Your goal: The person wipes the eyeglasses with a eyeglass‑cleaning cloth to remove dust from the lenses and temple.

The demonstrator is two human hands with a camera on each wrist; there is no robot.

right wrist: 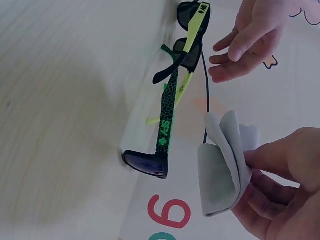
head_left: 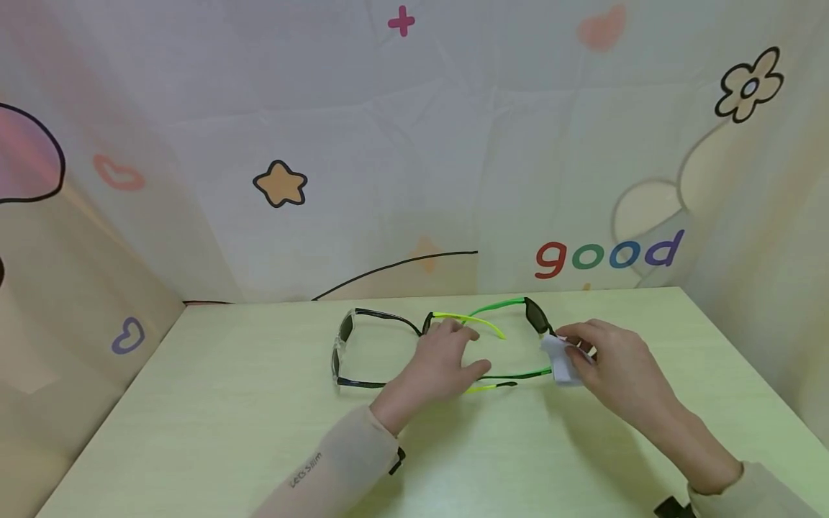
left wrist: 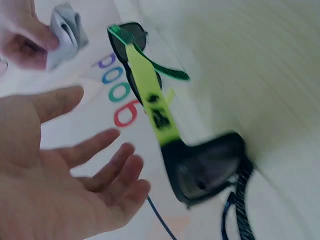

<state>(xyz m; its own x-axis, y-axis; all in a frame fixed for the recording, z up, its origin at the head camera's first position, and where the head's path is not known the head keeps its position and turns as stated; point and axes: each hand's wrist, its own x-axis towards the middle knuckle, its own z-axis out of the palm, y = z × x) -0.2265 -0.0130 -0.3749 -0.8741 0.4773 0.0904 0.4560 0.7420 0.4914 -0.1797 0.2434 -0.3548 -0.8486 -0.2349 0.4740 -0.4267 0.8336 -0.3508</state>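
My right hand (head_left: 622, 363) pinches a folded pale grey cloth (head_left: 562, 360) between thumb and fingers, in front of sunglasses with green temples (head_left: 536, 315). In the right wrist view the cloth (right wrist: 220, 180) looks apart from those sunglasses (right wrist: 167, 117). My left hand (head_left: 442, 360) hovers over the middle pair, black-fronted sunglasses with yellow temples (head_left: 466, 316), and hides part of them. Its fingers are spread and slightly bent, holding nothing; the left wrist view shows a gap between them and the yellow temple (left wrist: 155, 105). Clear-fronted sunglasses with black temples (head_left: 345, 331) lie left of that hand.
All three pairs rest on a pale wooden table (head_left: 194, 417) with temples unfolded, close together and partly overlapping in view. A printed curtain (head_left: 388, 144) hangs behind the far edge, and more fabric (head_left: 764, 288) hangs along the right side.
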